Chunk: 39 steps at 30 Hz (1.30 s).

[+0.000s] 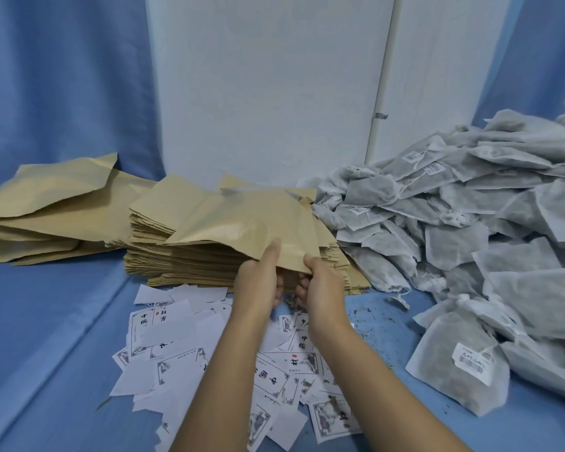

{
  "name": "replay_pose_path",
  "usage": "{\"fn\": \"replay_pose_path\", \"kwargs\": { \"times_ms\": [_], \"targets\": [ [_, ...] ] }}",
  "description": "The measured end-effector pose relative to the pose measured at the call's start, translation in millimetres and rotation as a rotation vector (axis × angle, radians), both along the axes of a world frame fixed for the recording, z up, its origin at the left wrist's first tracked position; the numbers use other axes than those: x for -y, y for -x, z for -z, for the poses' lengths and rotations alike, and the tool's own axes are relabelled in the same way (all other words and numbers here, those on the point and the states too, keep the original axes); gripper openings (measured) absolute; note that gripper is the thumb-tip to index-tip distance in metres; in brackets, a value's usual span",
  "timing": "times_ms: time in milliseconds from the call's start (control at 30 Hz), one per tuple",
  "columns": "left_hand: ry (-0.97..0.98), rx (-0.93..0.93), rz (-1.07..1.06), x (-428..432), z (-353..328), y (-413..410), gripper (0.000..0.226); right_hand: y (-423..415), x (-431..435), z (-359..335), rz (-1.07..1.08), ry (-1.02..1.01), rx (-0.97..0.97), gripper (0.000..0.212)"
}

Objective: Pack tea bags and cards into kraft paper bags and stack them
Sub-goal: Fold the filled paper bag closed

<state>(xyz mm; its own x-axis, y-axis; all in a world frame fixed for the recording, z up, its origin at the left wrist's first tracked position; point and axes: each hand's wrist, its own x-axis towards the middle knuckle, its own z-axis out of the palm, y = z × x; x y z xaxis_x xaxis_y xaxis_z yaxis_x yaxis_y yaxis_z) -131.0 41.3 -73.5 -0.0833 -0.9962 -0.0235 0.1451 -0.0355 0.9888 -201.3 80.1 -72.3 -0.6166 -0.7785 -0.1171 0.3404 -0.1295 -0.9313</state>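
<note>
A blue cloth [46, 321] covers the table, and a white door [268, 93] stands behind it. At the right we see one heap of grey tea bags [470, 230], too many for us to count. We count two piles of kraft paper bags: a loose pile [46, 216] at the left and a neat stack [163, 256] in the middle, just beside the heap. Dozens of white cards [177, 353] lie scattered in front of the stack; on several we read 中国 in black beside a red seal. One kraft bag [242, 223] is lifted off the top of the stack, tilted. The left hand [261, 278] and right hand [320, 282] each pinch its near edge, thumb above, fingers curled beneath. The white labels [473, 363] on the tea bags are too blurred for us to read.
</note>
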Motion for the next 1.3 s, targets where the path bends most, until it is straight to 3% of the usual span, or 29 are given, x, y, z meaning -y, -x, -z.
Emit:
{"fn": "replay_pose_path", "kwargs": {
  "times_ms": [133,300,533,700,800,900,1033,1167,1300],
  "targets": [
    [0.042,-0.083,-0.326,8.7,1.0,-12.8,0.034,6.9,1.8,-0.1,0.053,0.011,0.044,0.028],
    [0.096,0.041,-0.291,7.5,0.9,-17.9,0.033,10.9,2.2,7.1,0.121,0.008,0.046,0.025],
    [-0.088,-0.227,-0.398,12.6,-0.9,-34.7,0.025,17.2,2.3,15.1,0.168,0.006,0.102,0.023],
    [-0.016,-0.155,-0.562,12.9,-0.7,-40.1,0.027,20.9,2.4,14.9,0.194,0.004,0.142,0.019],
    [-0.007,-0.204,-0.634,11.5,-2.4,-40.2,0.027,22.0,1.5,14.8,0.199,-0.019,0.097,0.018],
    [-0.032,-0.422,-0.612,8.2,-4.3,-34.8,0.022,23.2,1.2,12.5,0.168,-0.047,0.101,0.015],
    [-0.079,-0.551,-0.494,12.3,-7.6,-30.3,0.011,23.0,-1.1,0.3,-0.021,-0.119,-0.015,0.015],
    [-0.114,-0.579,-0.214,10.3,-7.9,-17.3,0.051,6.9,-1.0,-9.1,-0.192,-0.067,-0.061,0.014],
    [-0.080,-0.671,-0.172,11.2,-6.0,-23.1,0.059,2.5,-2.8,-11.7,-0.207,0.020,0.060,0.009]
  ]
}}
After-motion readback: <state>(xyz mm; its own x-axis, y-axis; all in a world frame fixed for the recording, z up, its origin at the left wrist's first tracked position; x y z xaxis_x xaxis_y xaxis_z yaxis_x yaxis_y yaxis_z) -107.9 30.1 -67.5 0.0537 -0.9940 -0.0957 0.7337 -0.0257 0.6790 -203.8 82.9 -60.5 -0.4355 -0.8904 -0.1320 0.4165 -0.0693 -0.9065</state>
